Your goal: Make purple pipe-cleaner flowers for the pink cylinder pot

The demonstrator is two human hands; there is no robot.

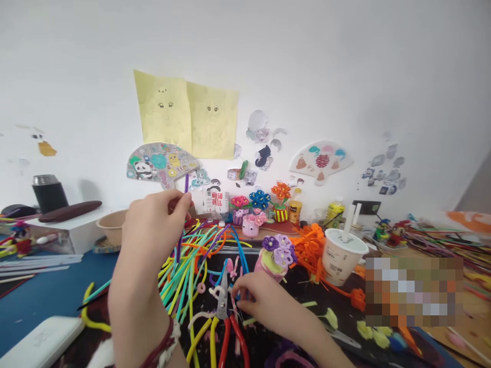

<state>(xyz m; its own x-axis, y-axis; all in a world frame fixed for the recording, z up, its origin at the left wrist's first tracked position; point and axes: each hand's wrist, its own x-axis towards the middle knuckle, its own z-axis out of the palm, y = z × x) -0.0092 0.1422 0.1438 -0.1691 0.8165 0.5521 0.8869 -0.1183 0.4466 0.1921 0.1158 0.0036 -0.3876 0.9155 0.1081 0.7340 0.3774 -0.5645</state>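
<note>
A thin, fuzzy purple stem (186, 183) is held left of centre in the frame, pinched between the thumb and forefinger of the left hand (159, 220). Its long axis is set close to vertical, with the upper end pointed toward the top of the frame and leaned slightly right. Its middle is hidden by the fingers, and its lower end is hard to separate from the loose heap of green, yellow and purple fuzzy stems (186, 291) behind it.

The right hand (264, 301) is placed at lower centre, with fingers curled beside metal-bladed scissors with red handles (222, 305); whether anything is gripped there cannot be told. The blades are pointed up the frame, and the handles are cut off by the bottom edge. The base of a pink pot with purple and lilac flowers (278, 250) is partly covered by this hand. At lower right, a patch (414, 291) is blurred into coarse squares, its contents unreadable.
</note>
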